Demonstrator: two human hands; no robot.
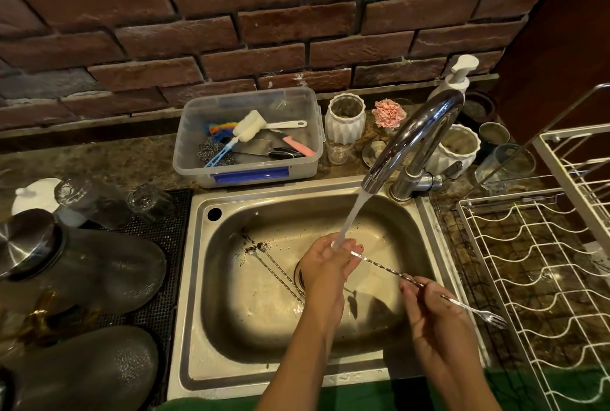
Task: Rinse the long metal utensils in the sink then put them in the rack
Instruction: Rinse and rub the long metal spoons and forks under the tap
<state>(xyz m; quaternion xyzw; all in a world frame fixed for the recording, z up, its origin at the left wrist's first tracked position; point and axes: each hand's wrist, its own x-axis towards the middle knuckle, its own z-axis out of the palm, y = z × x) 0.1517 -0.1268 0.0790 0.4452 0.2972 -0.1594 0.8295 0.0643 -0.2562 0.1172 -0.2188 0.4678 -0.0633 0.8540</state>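
A long twisted metal bar spoon (384, 268) with a small fork at its right end is held across the steel sink (198, 278). My left hand (325, 265) is closed around its left end under the running water from the faucet (412, 140). My right hand (425, 305) pinches the stem further right. The fork end pokes past the sink's right rim. Two more long twisted utensils (277, 270) lie on the sink floor, left of my left hand, with dark specks around them. The white wire rack (541, 272) stands to the right of the sink.
A clear plastic box (247, 176) of brushes and scrubbers sits behind the sink. White jars, a pink flower and a soap pump stand by the faucet. Upturned glasses and large dark vessels crowd the black mat (168, 262) on the left. A brick wall is behind.
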